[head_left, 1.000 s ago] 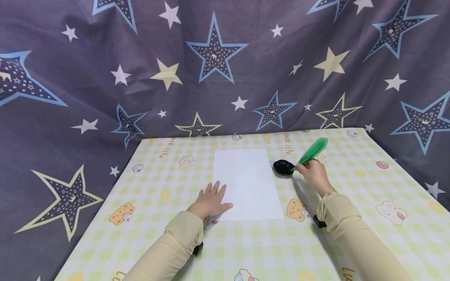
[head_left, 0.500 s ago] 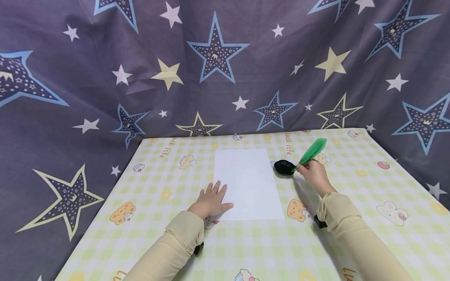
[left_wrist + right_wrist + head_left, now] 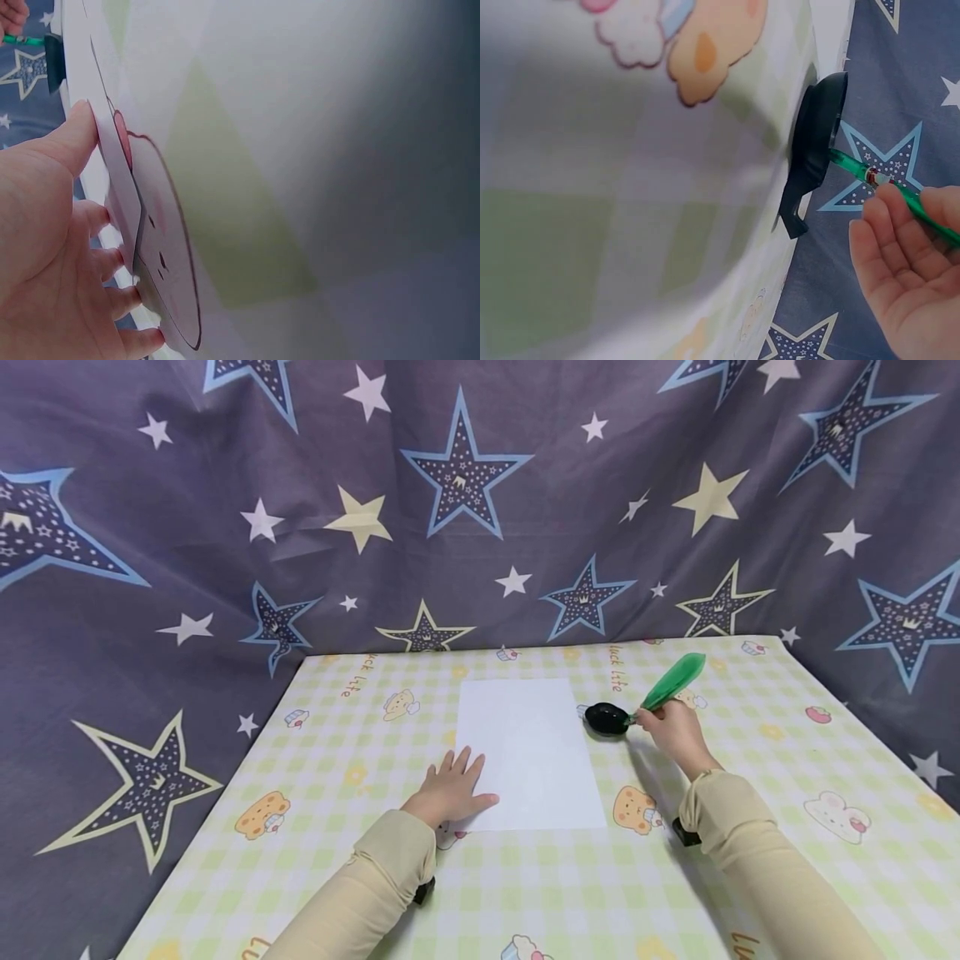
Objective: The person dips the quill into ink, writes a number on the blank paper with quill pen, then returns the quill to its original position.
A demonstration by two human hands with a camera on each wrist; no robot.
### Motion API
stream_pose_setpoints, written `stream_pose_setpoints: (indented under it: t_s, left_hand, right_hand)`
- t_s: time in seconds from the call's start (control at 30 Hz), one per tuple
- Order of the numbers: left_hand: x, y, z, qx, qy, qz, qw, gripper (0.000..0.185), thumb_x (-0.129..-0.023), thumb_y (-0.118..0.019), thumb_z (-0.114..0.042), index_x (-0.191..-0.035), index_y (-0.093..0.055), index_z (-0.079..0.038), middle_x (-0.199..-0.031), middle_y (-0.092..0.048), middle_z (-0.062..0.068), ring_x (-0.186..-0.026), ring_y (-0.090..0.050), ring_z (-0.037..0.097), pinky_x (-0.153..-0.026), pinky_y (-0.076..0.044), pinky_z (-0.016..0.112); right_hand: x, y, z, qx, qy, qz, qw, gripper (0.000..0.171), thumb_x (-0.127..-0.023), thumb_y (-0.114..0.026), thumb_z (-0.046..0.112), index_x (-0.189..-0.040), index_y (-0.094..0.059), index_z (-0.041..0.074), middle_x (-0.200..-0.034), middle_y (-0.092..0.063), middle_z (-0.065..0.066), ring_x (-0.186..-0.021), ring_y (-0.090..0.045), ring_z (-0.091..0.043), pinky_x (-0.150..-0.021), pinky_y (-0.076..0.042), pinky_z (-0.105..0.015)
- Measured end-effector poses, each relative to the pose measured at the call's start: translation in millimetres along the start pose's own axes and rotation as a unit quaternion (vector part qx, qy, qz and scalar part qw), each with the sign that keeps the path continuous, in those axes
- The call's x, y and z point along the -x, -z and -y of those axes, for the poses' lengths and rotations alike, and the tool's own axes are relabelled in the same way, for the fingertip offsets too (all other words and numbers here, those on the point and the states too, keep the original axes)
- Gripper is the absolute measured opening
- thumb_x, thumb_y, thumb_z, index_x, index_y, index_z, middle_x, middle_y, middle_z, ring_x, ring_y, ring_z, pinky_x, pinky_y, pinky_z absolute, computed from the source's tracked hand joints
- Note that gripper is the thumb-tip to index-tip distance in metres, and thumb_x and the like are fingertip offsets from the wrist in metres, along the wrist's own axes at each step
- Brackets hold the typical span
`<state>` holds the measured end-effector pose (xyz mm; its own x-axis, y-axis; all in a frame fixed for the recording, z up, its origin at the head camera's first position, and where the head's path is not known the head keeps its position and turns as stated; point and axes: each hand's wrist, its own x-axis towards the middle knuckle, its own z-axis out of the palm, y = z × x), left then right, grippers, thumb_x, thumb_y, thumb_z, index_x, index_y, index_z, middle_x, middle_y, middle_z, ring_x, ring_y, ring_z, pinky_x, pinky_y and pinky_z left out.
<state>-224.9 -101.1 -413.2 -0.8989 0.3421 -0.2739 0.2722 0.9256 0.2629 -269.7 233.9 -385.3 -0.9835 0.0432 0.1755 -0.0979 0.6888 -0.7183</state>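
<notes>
A white sheet of paper point(image 3: 528, 752) lies in the middle of the table. My left hand point(image 3: 448, 792) rests flat on its near left corner, fingers spread; the left wrist view shows the left hand point(image 3: 56, 262) pressing the paper edge point(image 3: 120, 195). My right hand point(image 3: 675, 732) pinches a green feather quill point(image 3: 671, 682), its tip dipped in a small black ink pot point(image 3: 606, 718) just right of the paper. In the right wrist view the right hand's fingers point(image 3: 900, 255) hold the green quill shaft point(image 3: 870, 176) entering the ink pot point(image 3: 814, 150).
The table wears a green-and-yellow checked cloth point(image 3: 337, 752) with cartoon bears. A dark star-patterned curtain point(image 3: 465, 502) hangs behind and at both sides of the table. The table's left edge point(image 3: 225, 785) slants toward me.
The quill's feather end has tilted slightly to the right while its tip stays in the ink pot. The left hand and the paper have not moved.
</notes>
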Motion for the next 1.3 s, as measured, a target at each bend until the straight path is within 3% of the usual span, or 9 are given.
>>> stream_pose_setpoints:
  t_s: [0.3,0.53,0.87,1.3]
  left_hand:
    - [1.2,-0.2,5.2,-0.002,0.003,0.003,1.0000,0.071,-0.094,-0.043,-0.049,-0.147,-0.022,-0.008,-0.151,-0.011,0.017,-0.136,-0.006,0.038,-0.105,-0.010,0.057]
    - [1.6,-0.7,7.4,0.001,0.004,0.004,1.0000,0.071,-0.094,-0.043,-0.049,-0.147,-0.022,-0.008,-0.151,-0.011,0.017,-0.136,-0.005,0.038,-0.105,-0.010,0.057]
    - [0.0,-0.2,8.4,-0.001,0.004,0.009,1.0000,0.073,-0.093,-0.042,-0.052,-0.148,-0.020,-0.009,-0.152,-0.009,0.016,-0.136,-0.004,0.037,-0.105,-0.008,0.057]
    - [-1.4,-0.4,6.9,0.000,0.002,0.007,1.0000,0.073,-0.092,-0.043,-0.052,-0.148,-0.020,-0.010,-0.152,-0.009,0.015,-0.137,-0.004,0.037,-0.105,-0.009,0.057]
  right_hand:
    - [-6,-4,12,-0.034,-0.002,-0.001,0.999,0.026,-0.095,-0.049,0.015,-0.101,-0.060,-0.008,-0.095,-0.065,-0.022,-0.088,-0.061,-0.035,-0.077,-0.049,-0.044]
    - [-12,-10,23,-0.032,0.009,-0.014,0.999,0.025,-0.094,-0.050,0.016,-0.099,-0.062,-0.005,-0.093,-0.066,-0.020,-0.088,-0.061,-0.033,-0.078,-0.048,-0.044]
    - [-20,-20,39,-0.045,0.002,0.004,0.999,0.028,-0.095,-0.048,0.019,-0.104,-0.061,-0.004,-0.098,-0.065,-0.021,-0.092,-0.060,-0.033,-0.078,-0.047,-0.043]
    - [-33,-38,54,-0.042,0.044,-0.006,0.998,0.024,-0.093,-0.048,0.012,-0.097,-0.064,-0.006,-0.090,-0.067,-0.019,-0.085,-0.064,-0.032,-0.081,-0.048,-0.040]
